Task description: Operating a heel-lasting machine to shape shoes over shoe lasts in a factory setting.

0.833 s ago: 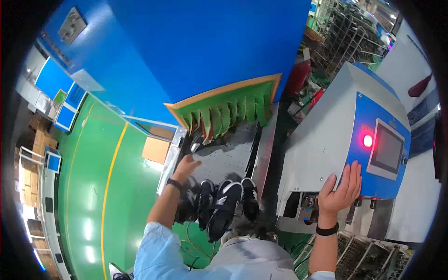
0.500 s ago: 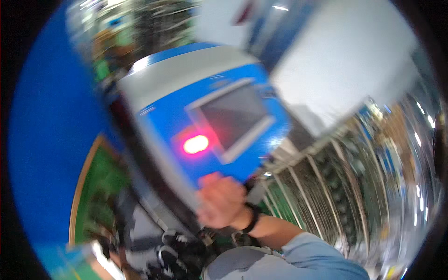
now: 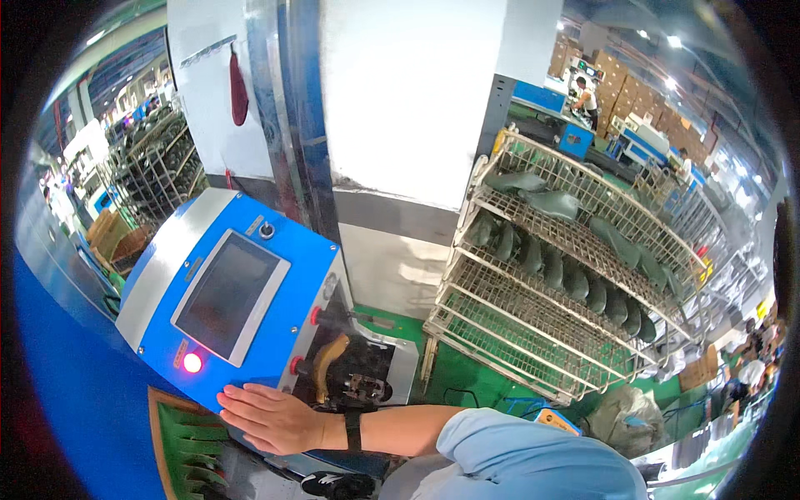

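Observation:
My right hand, with a black band at the wrist, lies flat with its fingers stretched out, at the lower edge of a blue control panel. It holds nothing; whether the palm presses on the edge or hovers just over it, I cannot tell. A glowing red light sits just above the fingers. Higher on the panel are a dark screen in a white frame and a small black knob. Beside the panel, a tan curved piece rests in the machine near red buttons. My left hand is out of view.
To the right stands a wire rack with several dark, curved shoe-shaped pieces on its shelves. A wood-edged green tray is at the lower left. A full plastic bag lies by the rack. Distant people work among machines.
My view has swung toward the right and steadied, so the panel appears farther left and the rack shows clearly. The right hand, bunched and blurred before, now lies with fingers extended. The red light stays lit.

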Tool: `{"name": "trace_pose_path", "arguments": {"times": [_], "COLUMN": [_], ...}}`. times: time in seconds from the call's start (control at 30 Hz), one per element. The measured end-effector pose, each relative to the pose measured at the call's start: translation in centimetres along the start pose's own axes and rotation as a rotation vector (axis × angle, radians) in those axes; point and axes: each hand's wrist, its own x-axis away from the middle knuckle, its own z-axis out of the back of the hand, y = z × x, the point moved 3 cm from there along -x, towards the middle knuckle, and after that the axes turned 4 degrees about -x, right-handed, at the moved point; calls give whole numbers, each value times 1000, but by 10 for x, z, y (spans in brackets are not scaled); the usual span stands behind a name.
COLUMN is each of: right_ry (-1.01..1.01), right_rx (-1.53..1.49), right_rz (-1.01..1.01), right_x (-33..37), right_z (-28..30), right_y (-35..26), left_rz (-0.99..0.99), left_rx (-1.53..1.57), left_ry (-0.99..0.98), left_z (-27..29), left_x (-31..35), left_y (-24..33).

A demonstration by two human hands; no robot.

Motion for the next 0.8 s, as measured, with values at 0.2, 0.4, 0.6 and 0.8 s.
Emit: {"name": "trace_pose_path", "arguments": {"times": [0.2, 0.4, 0.6, 0.8], "right_ry": [51, -386, -466, -582], "right_rx": [-470, -1983, -1711, -1758], "right_rz": [-128, -929, -1362, -1811], "right_x": [50, 131, 124, 231], "right_z": [44, 8, 163, 208], "right_y": [-28, -82, 21, 59], "left_rz": [-495, -452, -266, -253], "left_rx": [70, -367, 126, -165], "left_ry": [-138, -605, -967, -1149], "left_z": [26, -45, -208, -271], "left_x": [85, 143, 302, 306], "left_y": [-43, -150, -66, -88]}}
